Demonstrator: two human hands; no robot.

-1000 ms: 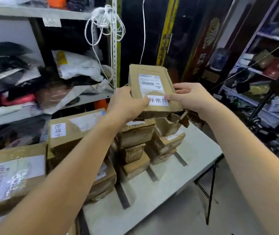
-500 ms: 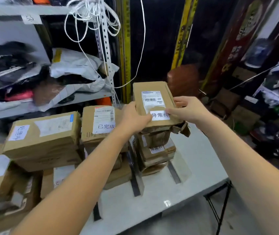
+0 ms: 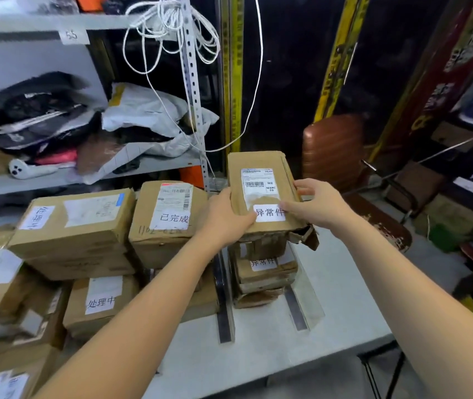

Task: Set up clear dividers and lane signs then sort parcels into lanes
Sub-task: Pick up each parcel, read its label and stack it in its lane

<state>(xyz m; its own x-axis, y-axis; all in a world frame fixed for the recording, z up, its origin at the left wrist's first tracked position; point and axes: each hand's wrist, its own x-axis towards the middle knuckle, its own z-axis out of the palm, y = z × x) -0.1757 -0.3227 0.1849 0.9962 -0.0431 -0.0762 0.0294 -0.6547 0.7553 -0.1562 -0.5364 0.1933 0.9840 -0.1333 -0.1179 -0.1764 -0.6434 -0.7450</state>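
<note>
In the head view, both hands hold one flat cardboard parcel (image 3: pixel 261 191) from its two long sides. The left hand (image 3: pixel 226 217) presses against the left edge, its grip closed on the parcel with the thumb on the top face near the white sign sticker (image 3: pixel 268 213). The right hand (image 3: pixel 317 207) takes the right edge, fingers curled over the side and thumb lying on the same sticker. The parcel is about level and sits on top of a stack of parcels (image 3: pixel 265 272), directly under the two grips; whether it fully rests on the stack I cannot tell. The stack stands on the grey surface (image 3: pixel 338 321) between two clear dividers: one (image 3: pixel 225 306) just below the left grip and one (image 3: pixel 301 306) below the right grip. To the left of the left grip stands a box with a barcode label (image 3: pixel 169 223), and farther left are more boxes (image 3: pixel 77 231), piled close together. Behind the grips, a white cord (image 3: pixel 172 30) hangs from the shelf post.
</note>
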